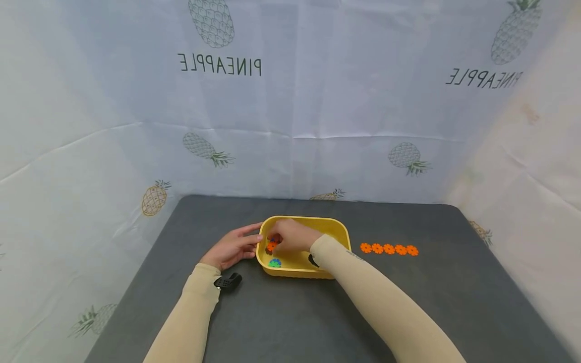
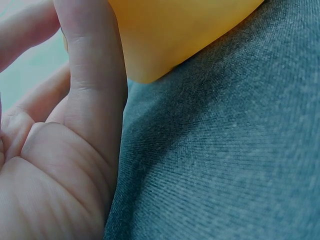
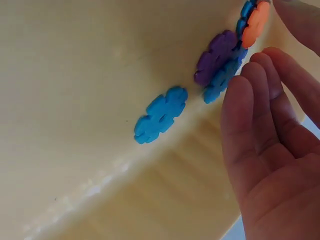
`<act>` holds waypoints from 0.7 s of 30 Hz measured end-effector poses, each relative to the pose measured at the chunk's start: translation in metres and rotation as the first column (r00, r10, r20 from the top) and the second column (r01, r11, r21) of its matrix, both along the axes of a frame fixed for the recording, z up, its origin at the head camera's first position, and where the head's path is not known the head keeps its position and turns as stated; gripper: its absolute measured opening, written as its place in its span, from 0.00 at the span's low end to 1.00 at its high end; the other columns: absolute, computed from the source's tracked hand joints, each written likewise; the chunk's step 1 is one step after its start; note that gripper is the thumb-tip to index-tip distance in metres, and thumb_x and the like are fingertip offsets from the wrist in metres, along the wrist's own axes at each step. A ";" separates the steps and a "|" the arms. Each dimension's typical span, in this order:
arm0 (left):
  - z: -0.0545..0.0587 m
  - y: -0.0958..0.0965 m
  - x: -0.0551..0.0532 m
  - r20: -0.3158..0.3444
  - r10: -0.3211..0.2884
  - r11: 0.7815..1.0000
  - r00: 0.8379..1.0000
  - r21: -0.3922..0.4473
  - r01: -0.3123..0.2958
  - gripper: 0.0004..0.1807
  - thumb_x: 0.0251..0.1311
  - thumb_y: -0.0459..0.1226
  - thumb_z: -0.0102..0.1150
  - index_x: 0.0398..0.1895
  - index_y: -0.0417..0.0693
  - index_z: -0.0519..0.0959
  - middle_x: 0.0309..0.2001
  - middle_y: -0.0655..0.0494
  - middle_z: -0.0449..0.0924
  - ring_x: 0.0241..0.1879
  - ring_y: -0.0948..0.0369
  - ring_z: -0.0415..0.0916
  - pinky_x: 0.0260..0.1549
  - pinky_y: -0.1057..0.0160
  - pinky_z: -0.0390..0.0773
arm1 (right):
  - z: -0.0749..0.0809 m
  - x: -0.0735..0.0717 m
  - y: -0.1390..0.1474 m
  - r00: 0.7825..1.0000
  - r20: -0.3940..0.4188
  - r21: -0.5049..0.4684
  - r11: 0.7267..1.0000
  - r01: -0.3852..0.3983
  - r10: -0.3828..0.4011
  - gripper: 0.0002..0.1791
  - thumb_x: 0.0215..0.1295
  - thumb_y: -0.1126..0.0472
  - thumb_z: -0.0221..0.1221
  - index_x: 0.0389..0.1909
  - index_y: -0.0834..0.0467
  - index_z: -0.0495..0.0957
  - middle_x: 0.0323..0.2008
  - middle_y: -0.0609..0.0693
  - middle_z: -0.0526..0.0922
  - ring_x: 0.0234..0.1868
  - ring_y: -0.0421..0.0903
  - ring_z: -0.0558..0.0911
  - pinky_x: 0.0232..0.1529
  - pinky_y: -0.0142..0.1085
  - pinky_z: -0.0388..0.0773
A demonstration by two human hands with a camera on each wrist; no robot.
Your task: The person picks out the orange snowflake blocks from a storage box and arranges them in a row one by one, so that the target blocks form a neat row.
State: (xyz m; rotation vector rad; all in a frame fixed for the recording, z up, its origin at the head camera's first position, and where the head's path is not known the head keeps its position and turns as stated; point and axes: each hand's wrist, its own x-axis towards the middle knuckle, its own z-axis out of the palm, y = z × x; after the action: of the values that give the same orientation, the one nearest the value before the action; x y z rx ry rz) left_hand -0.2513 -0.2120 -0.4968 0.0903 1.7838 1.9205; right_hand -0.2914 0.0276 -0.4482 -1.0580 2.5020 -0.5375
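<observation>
My right hand (image 1: 295,236) reaches into a yellow plastic bin (image 1: 313,274). Its fingers are slightly bent, with the thumb apart from them, close to an orange flower-shaped disc (image 3: 256,24). That disc leans against a dark blue one near the bin's end; no piece shows clearly between thumb and fingers. A purple disc (image 3: 216,57) and a light blue disc (image 3: 161,115) lie nearby. At the bin's left end, my left hand (image 1: 232,248) touches the rim with fairly straight fingers; some of its fingertips are hidden. A green disc (image 1: 274,263) shows in the bin's near-left corner.
Right of the bin, several orange flower discs (image 1: 389,249) lie in a row on the dark grey table (image 1: 290,317). A white cloth printed with pineapples (image 1: 317,101) hangs behind and at both sides. Each wrist wears a black band.
</observation>
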 end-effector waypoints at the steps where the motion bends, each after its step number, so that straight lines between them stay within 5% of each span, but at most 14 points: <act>1: 0.001 0.000 0.000 0.001 0.002 1.000 1.000 0.003 -0.002 0.40 0.75 0.45 0.67 0.86 0.57 0.63 0.46 0.55 0.85 0.36 0.63 0.83 0.40 0.68 0.87 | 0.000 0.000 -0.001 1.000 -0.006 0.008 1.000 -0.002 0.002 0.17 0.70 0.56 0.73 0.57 0.52 0.89 0.43 0.41 0.88 0.41 0.40 0.82 0.51 0.35 0.82; 11: -0.001 0.001 -0.001 0.013 0.003 1.000 1.000 0.016 -0.003 0.39 0.76 0.44 0.66 0.86 0.56 0.63 0.47 0.54 0.86 0.35 0.64 0.84 0.40 0.68 0.88 | -0.006 -0.005 -0.007 0.998 -0.055 0.089 0.996 -0.025 0.030 0.12 0.70 0.57 0.72 0.53 0.49 0.90 0.40 0.39 0.86 0.39 0.40 0.80 0.47 0.33 0.80; 21: 0.001 0.001 -0.001 0.022 0.008 1.000 1.000 0.007 -0.008 0.39 0.76 0.45 0.67 0.86 0.57 0.63 0.45 0.54 0.85 0.35 0.63 0.83 0.40 0.68 0.88 | 0.006 -0.002 0.000 1.000 0.011 0.020 0.999 0.028 -0.028 0.11 0.71 0.57 0.73 0.52 0.51 0.89 0.40 0.40 0.87 0.38 0.40 0.81 0.46 0.33 0.83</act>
State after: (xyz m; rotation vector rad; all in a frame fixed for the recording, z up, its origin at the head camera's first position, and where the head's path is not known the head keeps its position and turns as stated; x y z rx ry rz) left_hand -0.2524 -0.2110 -0.4956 0.0644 1.7651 1.9262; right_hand -0.2936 0.0276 -0.4426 -1.0114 2.5108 -0.5240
